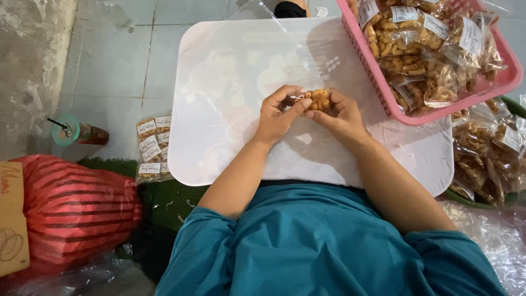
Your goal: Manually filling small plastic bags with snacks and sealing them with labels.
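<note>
Over a white low table (pixel 219 137), my left hand (pixel 276 115) and my right hand (pixel 341 114) meet on a small clear bag of orange-brown curled snacks (pixel 316 100). Both hands pinch the bag between fingers and thumb, holding it just above the tabletop. A long clear plastic strip (pixel 285 49) runs up from the bag toward the far edge of the table. My teal sleeves and lap fill the bottom of the view.
A pink basket (pixel 383 93) full of labelled snack bags overhangs the table's far right corner. More snack bags (pixel 490 148) pile in a green container at right. A few packs (pixel 153 145) lie on the floor at left, beside a cup with straw (pixel 71 131) and a red sack (pixel 76 214).
</note>
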